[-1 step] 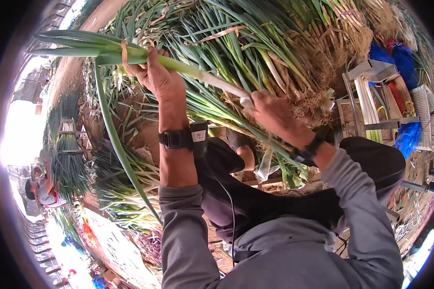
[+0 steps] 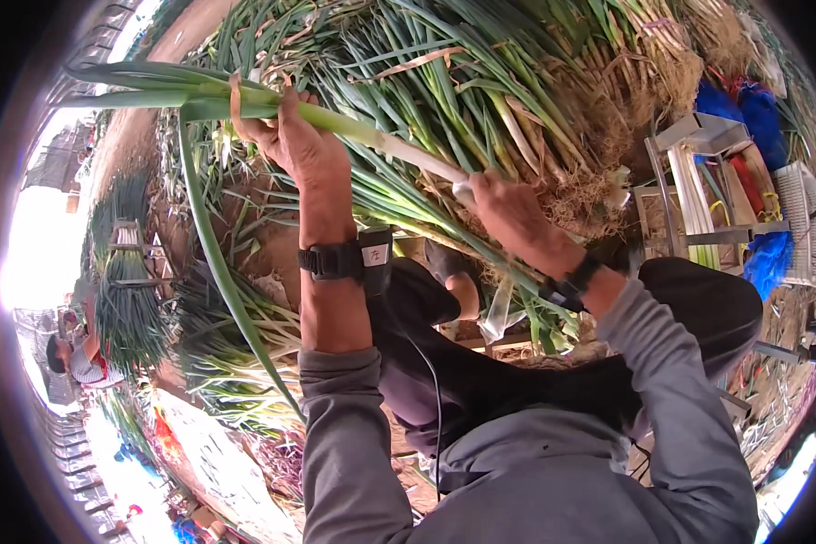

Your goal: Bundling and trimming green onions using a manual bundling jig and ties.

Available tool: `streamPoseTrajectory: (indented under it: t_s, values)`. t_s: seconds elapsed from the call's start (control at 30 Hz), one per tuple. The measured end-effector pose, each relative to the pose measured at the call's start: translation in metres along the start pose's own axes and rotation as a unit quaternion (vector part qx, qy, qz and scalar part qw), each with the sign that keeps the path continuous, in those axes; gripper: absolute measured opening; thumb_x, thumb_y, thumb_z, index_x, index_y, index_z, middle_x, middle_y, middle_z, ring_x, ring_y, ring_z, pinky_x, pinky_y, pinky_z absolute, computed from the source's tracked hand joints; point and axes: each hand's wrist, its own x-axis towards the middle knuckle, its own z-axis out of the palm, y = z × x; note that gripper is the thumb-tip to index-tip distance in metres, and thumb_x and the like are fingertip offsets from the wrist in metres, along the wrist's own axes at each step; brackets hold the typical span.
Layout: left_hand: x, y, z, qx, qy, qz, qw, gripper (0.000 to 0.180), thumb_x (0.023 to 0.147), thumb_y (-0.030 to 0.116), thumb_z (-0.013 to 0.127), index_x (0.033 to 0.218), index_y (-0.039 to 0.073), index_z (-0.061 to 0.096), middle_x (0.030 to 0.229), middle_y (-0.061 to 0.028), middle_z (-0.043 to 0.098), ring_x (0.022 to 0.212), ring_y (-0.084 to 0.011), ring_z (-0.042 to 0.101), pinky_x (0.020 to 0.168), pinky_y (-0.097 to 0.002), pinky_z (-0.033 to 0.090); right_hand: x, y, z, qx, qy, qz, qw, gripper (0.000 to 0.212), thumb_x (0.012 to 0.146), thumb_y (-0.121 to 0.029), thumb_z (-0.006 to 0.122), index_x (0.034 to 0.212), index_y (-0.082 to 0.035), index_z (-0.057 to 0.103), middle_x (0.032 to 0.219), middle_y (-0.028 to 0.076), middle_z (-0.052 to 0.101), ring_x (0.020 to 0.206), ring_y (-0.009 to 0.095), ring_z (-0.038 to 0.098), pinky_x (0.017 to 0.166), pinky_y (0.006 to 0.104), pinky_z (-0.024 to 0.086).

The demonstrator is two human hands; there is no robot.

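Note:
A long green onion [image 2: 372, 136] stretches across in front of me, its leaves to the left and its white end to the right. My left hand [image 2: 310, 159] is closed around the green part of the stalk, beside a dry brown leaf strip [image 2: 237, 107]. The fingers of my right hand [image 2: 517, 216] are wrapped at the white root end, partly covering it. One leaf [image 2: 216, 258] bends down from the stalk past my left forearm. Below my hands, more green onions [image 2: 412, 213] lie on a slant near my legs.
A large heap of untrimmed green onions [image 2: 480, 68] with tangled roots [image 2: 598, 186] fills the far side. To the right stands a metal rack [image 2: 703, 136] holding white stalks, near blue netting [image 2: 766, 127] and a white basket [image 2: 802, 227]. Bundled onions [image 2: 131, 308] and another person [image 2: 86, 363] are at left.
My right hand and wrist have shifted very slightly to the left. My left hand keeps its grip on the green onion in the same place.

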Motion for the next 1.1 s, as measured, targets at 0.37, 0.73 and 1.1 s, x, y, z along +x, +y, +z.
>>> streamPoseTrajectory:
  t_s: [0.37, 0.73, 1.1]
  values:
    - [0.003, 0.010, -0.013, 0.015, -0.034, 0.035, 0.999, 0.067, 0.083, -0.007, 0.060, 0.139, 0.028, 0.048, 0.107, -0.0013, 0.050, 0.086, -0.0131, 0.053, 0.078, -0.0301, 0.048, -0.078, 0.028, 0.050, -0.085, -0.019, -0.102, 0.991, 0.038, 0.088, -0.006, 0.061, 0.125, 0.000, 0.059, 0.078, 0.014, 0.066, 0.062, 0.026, 0.067, 0.048, 0.0377, 0.053]
    - [-0.006, 0.004, -0.004, -0.006, -0.084, -0.085, 0.993, 0.057, 0.095, 0.007, 0.064, 0.143, 0.028, 0.042, 0.111, -0.0064, 0.055, 0.092, -0.0190, 0.055, 0.081, -0.0385, 0.050, -0.033, 0.036, -0.030, 0.163, 0.063, 0.107, 0.979, 0.026, 0.097, -0.024, 0.056, 0.112, -0.005, 0.066, 0.091, 0.017, 0.066, 0.084, 0.032, 0.067, 0.073, 0.0431, 0.052]
    - [-0.031, -0.019, 0.025, -0.047, -0.097, -0.124, 0.986, 0.049, 0.101, 0.027, 0.060, 0.144, 0.020, 0.038, 0.107, -0.0122, 0.060, 0.087, -0.0198, 0.059, 0.078, -0.0377, 0.052, 0.050, -0.024, -0.058, 0.176, 0.084, -0.005, 0.981, 0.014, 0.091, -0.013, 0.060, 0.087, -0.002, 0.067, 0.085, 0.016, 0.062, 0.074, 0.037, 0.064, 0.067, 0.0474, 0.053]
